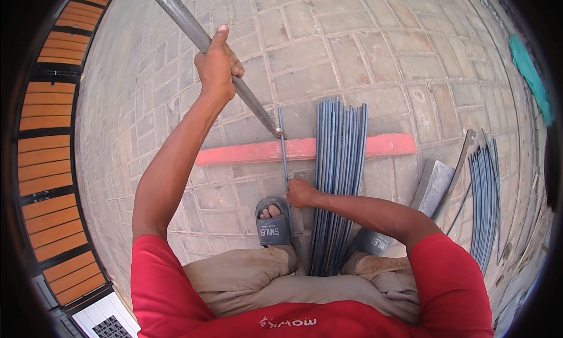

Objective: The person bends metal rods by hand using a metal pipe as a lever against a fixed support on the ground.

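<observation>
Red shirt (352,319) is filling the nearest edge. Single thin rod (285,162) is crossing above the red bar (390,144), just left of the main rod bundle (339,156). Right hand (301,193) is gripping its near end; left fist (217,68) is gripping a grey pipe (256,105), lower end meeting the rod, though fit is looking unclear. Step is seemingly engaging rod with pipe; next move is probably calling for steady alignment. Second rod bundle (484,203) is lying far right.

Orange slatted panels (44,159) left, teal sheet (531,74) right
</observation>
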Available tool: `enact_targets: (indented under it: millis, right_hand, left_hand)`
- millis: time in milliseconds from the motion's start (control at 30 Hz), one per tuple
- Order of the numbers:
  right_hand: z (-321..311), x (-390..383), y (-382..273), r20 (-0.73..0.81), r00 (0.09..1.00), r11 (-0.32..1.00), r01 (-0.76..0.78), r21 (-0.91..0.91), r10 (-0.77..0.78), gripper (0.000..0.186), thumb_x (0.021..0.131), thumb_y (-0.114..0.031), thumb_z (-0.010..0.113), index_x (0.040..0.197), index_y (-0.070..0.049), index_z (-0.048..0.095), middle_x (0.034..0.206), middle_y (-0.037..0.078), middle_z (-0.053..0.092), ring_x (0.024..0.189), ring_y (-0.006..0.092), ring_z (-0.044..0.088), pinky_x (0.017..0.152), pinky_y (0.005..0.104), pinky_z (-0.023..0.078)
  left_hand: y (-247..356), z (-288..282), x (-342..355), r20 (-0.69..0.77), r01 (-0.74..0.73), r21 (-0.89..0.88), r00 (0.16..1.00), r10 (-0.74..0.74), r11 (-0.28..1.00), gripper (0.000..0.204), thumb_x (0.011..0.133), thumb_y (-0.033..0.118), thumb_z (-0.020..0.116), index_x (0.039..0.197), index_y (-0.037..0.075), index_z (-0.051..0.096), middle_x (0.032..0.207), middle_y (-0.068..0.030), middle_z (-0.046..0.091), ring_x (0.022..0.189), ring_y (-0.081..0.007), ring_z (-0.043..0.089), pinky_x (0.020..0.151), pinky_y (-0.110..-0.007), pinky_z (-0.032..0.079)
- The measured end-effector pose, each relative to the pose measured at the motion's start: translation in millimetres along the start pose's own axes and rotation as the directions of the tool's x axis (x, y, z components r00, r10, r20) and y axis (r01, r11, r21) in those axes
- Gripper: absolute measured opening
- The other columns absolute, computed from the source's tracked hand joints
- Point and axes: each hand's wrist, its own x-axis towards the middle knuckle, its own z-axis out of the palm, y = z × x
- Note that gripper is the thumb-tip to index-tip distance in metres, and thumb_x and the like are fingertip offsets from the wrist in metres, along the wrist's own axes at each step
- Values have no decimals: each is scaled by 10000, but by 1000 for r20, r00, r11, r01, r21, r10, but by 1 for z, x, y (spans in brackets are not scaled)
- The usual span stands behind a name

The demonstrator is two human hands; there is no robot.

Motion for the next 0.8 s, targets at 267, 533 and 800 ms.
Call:
enact_targets:
  millis: [267,533,800]
  right_hand:
    - [4,0,2,-29,999,1000,14,2,-14,368,888,-233,602,1038,104,611,1070,324,620,1044,445,598,915,475,480]
    - [8,9,-2,-38,998,999,43,-7,-43,364,868,-233,627,1010,102,619,1052,312,631,1038,434,608,895,474,494]
    - [-43,-54,18,-29,991,991,131,-4,-131,355,871,-205,619,1041,106,599,972,315,641,974,444,624,845,483,490]
  left_hand:
    - [-2,-4,0,20,5,-14,1000,-4,1000,489,896,362,641,590,194,298,483,32,245,416,-131,283,449,-308,298]
    - [1,15,11,-10,19,70,1000,-19,997,462,912,352,633,613,189,320,502,38,272,422,-117,285,439,-292,297]
    - [-16,20,11,38,16,112,999,-21,994,523,910,387,657,600,215,273,523,61,225,430,-81,239,429,-258,243]
